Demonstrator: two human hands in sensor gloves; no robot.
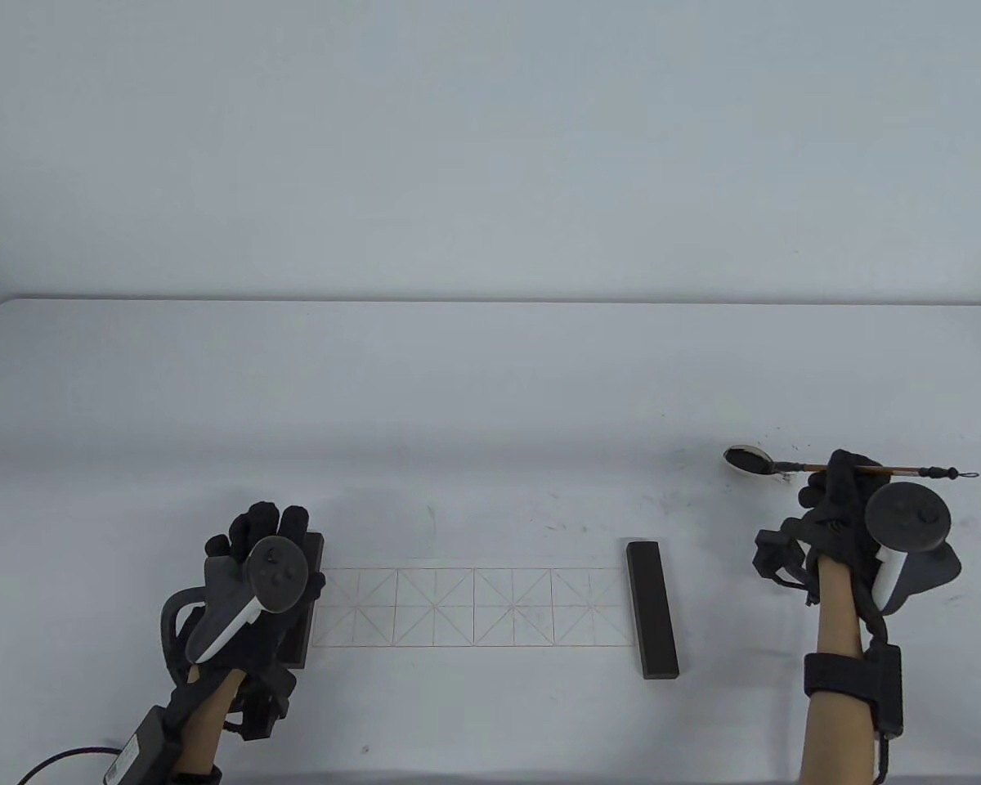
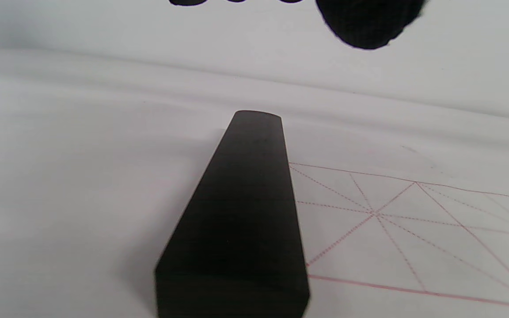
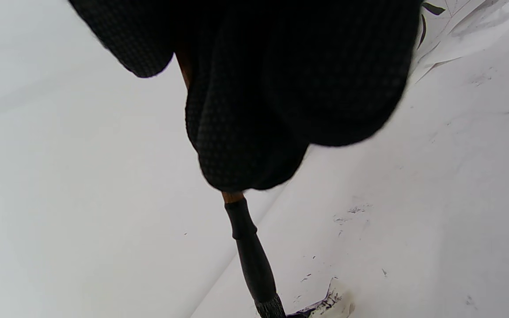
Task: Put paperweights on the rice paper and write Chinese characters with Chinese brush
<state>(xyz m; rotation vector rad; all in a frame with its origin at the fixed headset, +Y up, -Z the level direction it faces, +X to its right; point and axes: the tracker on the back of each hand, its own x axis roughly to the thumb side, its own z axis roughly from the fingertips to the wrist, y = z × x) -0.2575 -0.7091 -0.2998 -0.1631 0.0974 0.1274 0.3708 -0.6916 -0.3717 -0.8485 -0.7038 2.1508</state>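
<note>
Right hand (image 1: 846, 511) grips brush (image 1: 891, 470) mid-shaft, tip in ink dish (image 1: 748, 459) near table right edge; light, stiff shaft, soft wet tip, drips likely; left hand (image 1: 253, 564) flat over left paperweight (image 2: 241, 212) on rice paper (image 1: 474, 607)

2 paperweights (image 1: 652, 609), 1 brush (image 1: 907, 470), 1 paper (image 1: 474, 607)

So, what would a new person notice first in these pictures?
Probably the right hand, gripping the brush with its tip at the ink dish on the table's right. Next, two dark paperweights: one on the gridded rice paper's right end, one under the left hand.
</note>
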